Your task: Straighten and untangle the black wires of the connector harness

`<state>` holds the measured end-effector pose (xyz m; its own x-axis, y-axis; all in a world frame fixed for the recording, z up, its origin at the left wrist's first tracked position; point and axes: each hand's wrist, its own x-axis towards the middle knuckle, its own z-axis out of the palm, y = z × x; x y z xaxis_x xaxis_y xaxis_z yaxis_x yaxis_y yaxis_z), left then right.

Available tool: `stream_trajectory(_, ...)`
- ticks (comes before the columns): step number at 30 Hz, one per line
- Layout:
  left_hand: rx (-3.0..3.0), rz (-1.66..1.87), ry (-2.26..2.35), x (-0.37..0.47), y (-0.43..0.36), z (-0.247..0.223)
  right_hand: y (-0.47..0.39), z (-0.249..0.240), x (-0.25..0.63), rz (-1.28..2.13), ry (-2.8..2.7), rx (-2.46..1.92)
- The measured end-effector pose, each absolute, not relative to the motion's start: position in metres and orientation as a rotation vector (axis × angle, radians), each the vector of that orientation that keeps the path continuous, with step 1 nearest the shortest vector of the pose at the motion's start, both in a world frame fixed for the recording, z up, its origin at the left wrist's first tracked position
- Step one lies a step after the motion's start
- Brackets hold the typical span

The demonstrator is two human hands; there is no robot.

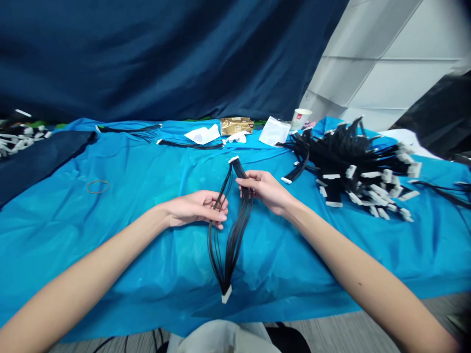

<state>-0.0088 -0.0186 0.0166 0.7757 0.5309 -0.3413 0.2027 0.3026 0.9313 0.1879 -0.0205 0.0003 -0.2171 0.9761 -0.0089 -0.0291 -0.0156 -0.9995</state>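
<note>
A black wire harness [235, 240] with a white connector at each end spans the space between my hands. Its upper connector [233, 159] points away from me, and the lower connector [226, 294] hangs near the table's front edge. My right hand [263, 189] pinches the thicker strand bundle just below the upper connector. My left hand [202, 208] has its fingers curled around a thinner group of strands, split off to the left. Between the two groups is a gap through which the blue cover shows.
A large pile of black harnesses [353, 162] with white connectors lies at the right. A rubber band [98, 187] rests at the left. Along the back are single harnesses [191, 144], a gold tissue pack [236, 126], white papers [274, 131] and a paper cup [300, 119].
</note>
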Motion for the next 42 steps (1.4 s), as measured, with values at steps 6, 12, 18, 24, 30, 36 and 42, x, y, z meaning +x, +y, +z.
stream_trajectory(6, 1.262, 0.278, 0.709, -0.006, -0.02, 0.018, -0.02, 0.0, 0.189, 1.429, -1.317, -1.055)
stream_trajectory(12, 1.436, 0.607, 0.802, 0.003, -0.02, 0.009, -0.018, -0.002, 0.189, 1.553, -1.242, -0.989)
stream_trajectory(18, 1.591, 0.794, 0.817, 0.007, -0.019, 0.002, -0.018, -0.004, 0.185, 1.448, -1.304, -1.002)
stream_trajectory(24, 1.613, 0.673, 0.922, 0.007, -0.021, -0.001, -0.017, -0.008, 0.183, 1.233, -1.539, -1.058)
stream_trajectory(30, 1.791, 0.776, 1.075, 0.006, -0.022, -0.004, -0.015, -0.014, 0.183, 1.497, -1.436, -0.948)
stream_trajectory(36, 1.867, 0.921, 1.168, 0.007, -0.02, -0.003, -0.018, -0.019, 0.176, 1.609, -1.429, -0.892)
stream_trajectory(42, 1.668, 0.967, 1.166, 0.009, -0.017, -0.008, -0.021, -0.019, 0.173, 1.593, -1.488, -0.882)
